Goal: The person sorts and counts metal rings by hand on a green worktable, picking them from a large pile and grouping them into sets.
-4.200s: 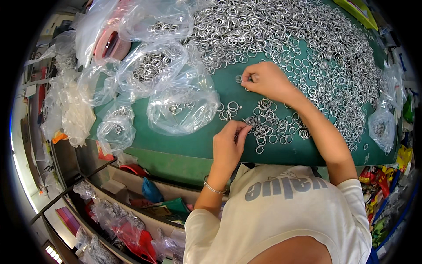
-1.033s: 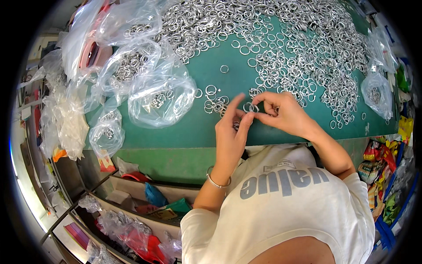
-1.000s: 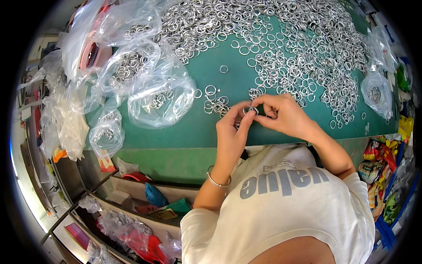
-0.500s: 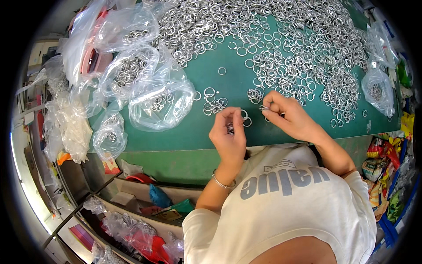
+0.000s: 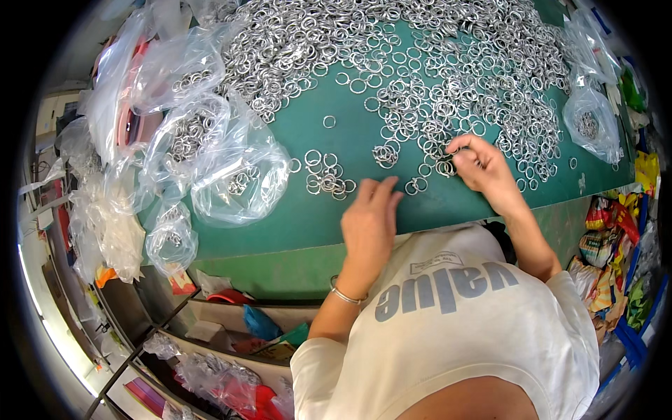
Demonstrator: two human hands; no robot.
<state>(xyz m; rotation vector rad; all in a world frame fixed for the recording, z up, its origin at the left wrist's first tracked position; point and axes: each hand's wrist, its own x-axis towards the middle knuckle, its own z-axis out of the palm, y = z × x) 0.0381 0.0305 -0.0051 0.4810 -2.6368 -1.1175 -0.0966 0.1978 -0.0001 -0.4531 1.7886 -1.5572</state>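
Head view: right hand (image 5: 484, 171) beside silvery rings (image 5: 401, 112) (left hand (image 5: 368, 220) nearby).

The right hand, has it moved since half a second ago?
Yes. Judged against the small clump of rings on the green tabletop, the right hand has moved right and a little farther from the person's body.

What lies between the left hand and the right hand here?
In the head view, a few metal rings lie on the green tabletop between the left hand and the right hand.
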